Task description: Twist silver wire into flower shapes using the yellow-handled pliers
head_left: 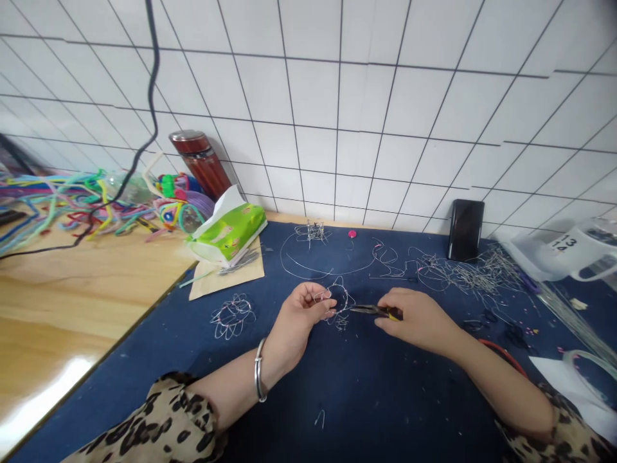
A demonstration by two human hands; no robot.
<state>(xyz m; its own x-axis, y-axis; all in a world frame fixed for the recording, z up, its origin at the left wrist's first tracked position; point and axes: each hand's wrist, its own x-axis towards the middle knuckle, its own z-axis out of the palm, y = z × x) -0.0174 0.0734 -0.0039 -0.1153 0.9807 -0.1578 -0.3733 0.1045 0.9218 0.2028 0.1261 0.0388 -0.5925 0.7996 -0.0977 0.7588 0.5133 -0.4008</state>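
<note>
A looped wire ring with small pink beads [346, 299] is pinched between the thumb and fingers of my left hand [308, 308]. My right hand [417, 318] is closed around a pair of needle-nose pliers [369, 310] with yellow and black handles. The pliers' jaws point left and reach the right side of the ring; I cannot tell whether they grip the wire. Another beaded wire flower [234, 316] lies on the dark blue mat [284, 411], left of my left hand. A small bent piece of wire [320, 419] rests near the front.
Behind my hands lie a long curved wire [308, 270], a wire bundle [314, 233] and a pink round piece [352, 234]. Tangled wire [463, 273], a phone [466, 229] and a white mug [590, 251] are right. Tissues [229, 235], a flask [202, 166] and pipe cleaners [96, 206] stand left.
</note>
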